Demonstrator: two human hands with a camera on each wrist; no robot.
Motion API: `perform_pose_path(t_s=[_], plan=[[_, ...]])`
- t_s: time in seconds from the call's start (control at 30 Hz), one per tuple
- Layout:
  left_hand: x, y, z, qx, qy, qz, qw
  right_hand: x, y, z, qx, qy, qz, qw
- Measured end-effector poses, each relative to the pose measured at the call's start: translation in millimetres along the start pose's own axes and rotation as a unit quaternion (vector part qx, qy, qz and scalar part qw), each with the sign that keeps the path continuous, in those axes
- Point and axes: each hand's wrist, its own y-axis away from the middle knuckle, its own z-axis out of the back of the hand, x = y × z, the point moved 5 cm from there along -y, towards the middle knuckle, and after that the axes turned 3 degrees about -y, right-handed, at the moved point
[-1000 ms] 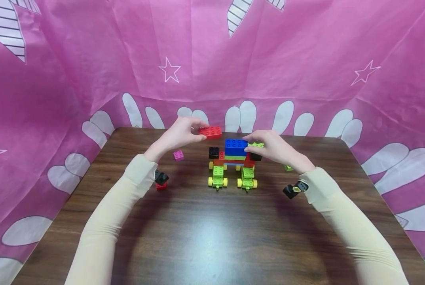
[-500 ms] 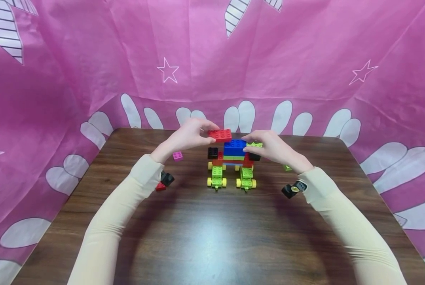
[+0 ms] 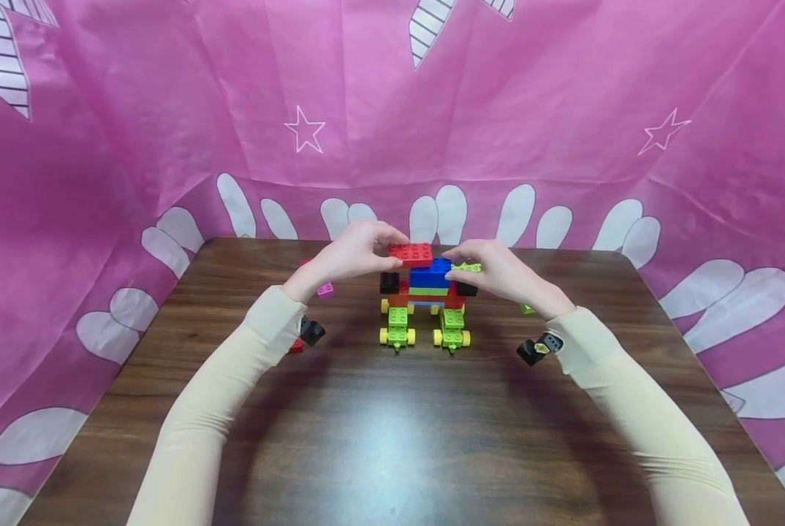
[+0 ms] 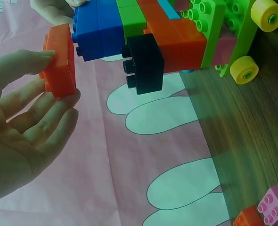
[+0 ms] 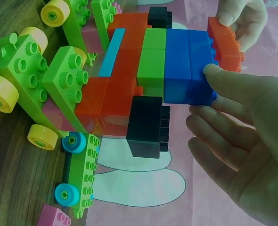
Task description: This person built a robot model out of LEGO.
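Left hand (image 3: 359,250) pinches a red rectangular plastic stud brick (image 3: 414,255) over the left part of the blue plastic brick stack (image 3: 430,277); can't tell if they touch. Right hand (image 3: 501,269) grips the stack's right end. Stack tops a build on lime-green plastic bases with yellow wheels (image 3: 397,326), far-centre on brown wood-grain table (image 3: 392,431). Small pink plastic brick (image 3: 325,290) sits left.
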Motion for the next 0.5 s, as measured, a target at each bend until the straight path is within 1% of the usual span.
perform_pose_path(t_s=[0.27, 0.5], plan=[[3.2, -2.0, -2.2, 0.005, 0.002, 0.002, 1.0, 0.3, -0.7, -0.2, -0.002, 0.002, 0.003, 1.0], [2.7, -2.9, -2.3, 0.012, 0.007, -0.002, 0.9999, 0.3, 0.0, -0.3, -0.002, -0.002, -0.002, 1.0]])
